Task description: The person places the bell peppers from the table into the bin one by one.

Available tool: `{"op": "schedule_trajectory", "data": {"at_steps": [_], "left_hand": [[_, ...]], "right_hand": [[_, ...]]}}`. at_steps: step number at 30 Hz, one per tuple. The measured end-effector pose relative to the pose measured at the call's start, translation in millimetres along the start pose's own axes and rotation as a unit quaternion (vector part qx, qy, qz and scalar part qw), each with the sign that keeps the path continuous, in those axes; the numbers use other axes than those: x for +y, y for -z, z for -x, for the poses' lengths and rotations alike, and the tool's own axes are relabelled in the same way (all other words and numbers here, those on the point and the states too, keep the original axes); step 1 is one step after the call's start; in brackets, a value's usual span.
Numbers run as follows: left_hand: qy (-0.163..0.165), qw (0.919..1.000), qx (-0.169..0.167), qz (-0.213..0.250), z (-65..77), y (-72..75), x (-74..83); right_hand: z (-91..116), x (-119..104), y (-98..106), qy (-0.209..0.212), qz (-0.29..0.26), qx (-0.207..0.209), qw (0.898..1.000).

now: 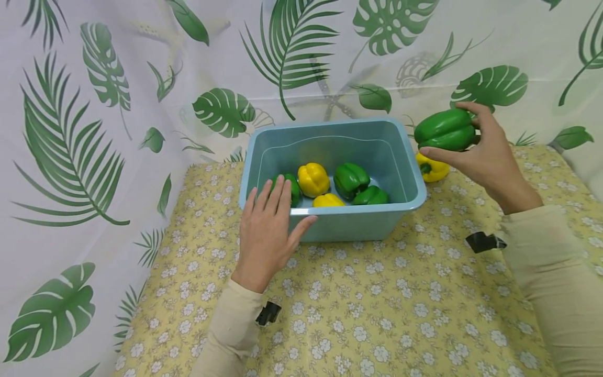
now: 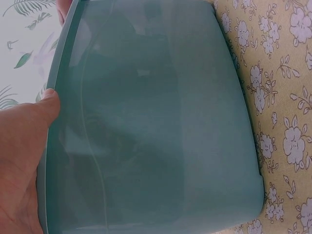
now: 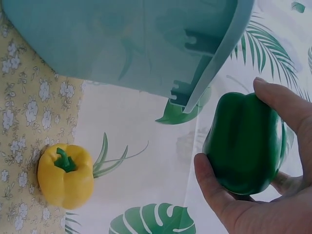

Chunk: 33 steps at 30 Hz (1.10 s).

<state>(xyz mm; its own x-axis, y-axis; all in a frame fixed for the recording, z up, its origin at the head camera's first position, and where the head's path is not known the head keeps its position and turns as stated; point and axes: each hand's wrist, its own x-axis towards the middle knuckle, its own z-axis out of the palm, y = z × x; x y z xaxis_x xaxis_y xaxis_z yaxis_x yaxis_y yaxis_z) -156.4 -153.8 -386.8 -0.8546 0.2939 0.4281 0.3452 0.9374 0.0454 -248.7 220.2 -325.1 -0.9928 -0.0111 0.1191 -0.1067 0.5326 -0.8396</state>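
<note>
My right hand grips a green bell pepper in the air, just off the right rim of a blue plastic bin. In the right wrist view the thumb and fingers press the sides of this green pepper. The left hand rests with straight fingers over the bin's near rim at the left, its thumb lying along the rim. Inside the bin are a yellow bell pepper, a second yellow one partly hidden by the near wall, and green peppers, one partly behind my left fingers.
Another yellow bell pepper sits on the flowered tablecloth right of the bin, below my right hand. A leaf-patterned white curtain rises behind the table and along its left side.
</note>
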Motion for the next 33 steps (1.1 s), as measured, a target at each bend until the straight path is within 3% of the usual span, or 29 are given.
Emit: {"op": "schedule_trajectory", "data": {"at_steps": [33], "left_hand": [[0.004,0.9999,-0.006,0.007,0.0,0.8,-0.1]], "right_hand": [[2.8,-19.7,-21.4,0.051,-0.012,-0.014,0.999]]}}
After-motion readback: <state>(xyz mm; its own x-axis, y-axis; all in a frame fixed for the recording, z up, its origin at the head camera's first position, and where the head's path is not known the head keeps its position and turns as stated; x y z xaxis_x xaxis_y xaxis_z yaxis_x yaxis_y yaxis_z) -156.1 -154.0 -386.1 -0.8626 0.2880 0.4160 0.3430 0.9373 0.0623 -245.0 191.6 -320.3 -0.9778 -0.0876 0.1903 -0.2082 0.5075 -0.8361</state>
